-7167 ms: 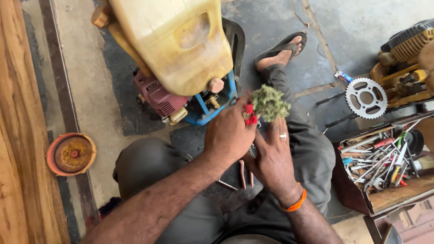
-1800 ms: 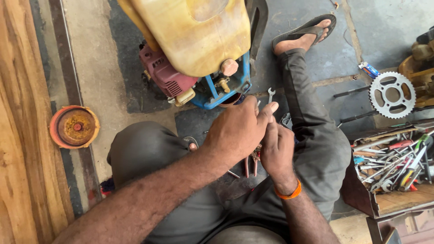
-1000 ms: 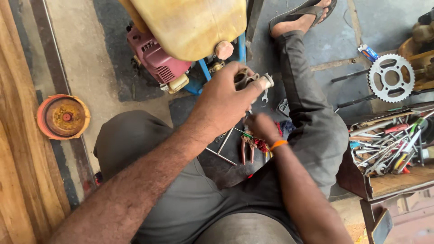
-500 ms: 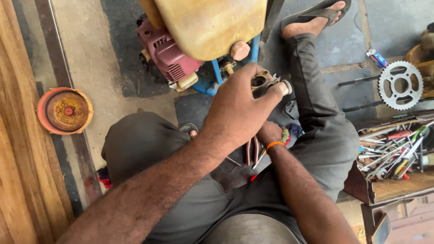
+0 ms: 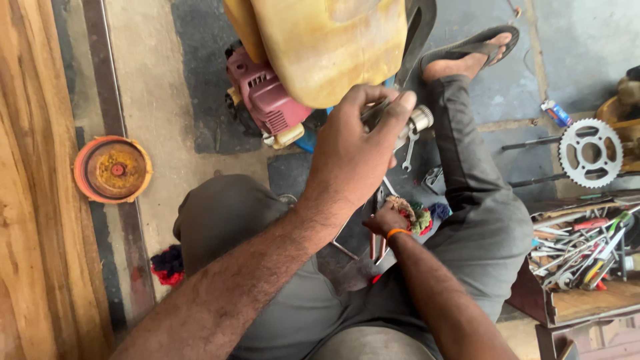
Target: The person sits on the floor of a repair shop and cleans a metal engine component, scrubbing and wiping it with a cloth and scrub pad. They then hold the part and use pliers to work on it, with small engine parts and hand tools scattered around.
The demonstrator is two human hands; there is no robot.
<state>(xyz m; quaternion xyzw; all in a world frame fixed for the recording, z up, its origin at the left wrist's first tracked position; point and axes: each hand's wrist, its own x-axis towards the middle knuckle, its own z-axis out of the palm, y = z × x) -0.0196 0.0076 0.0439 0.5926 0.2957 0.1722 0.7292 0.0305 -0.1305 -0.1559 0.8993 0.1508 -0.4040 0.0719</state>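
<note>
Half a second on, my left hand point(image 5: 350, 157) has lifted slightly, its grip pinched on a small metal fitting point(image 5: 419, 120) beside the red engine point(image 5: 263, 100) under one yellowed tank point(image 5: 330, 43). My right hand point(image 5: 387, 219) has dropped to the floor, reaching toward a multicoloured rag point(image 5: 419, 217) and red-handled pliers point(image 5: 375, 248); I cannot tell whether its grip is closed. Work looks mid-way: the fitting is off, one spanner point(image 5: 409, 148) lies loose. One sprocket point(image 5: 590, 152), one orange disc point(image 5: 112, 169), one tool tray point(image 5: 580, 250).

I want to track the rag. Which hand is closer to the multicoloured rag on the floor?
Right. The right hand touches the rag; the left hand is raised above it, holding a small metal part.
</note>
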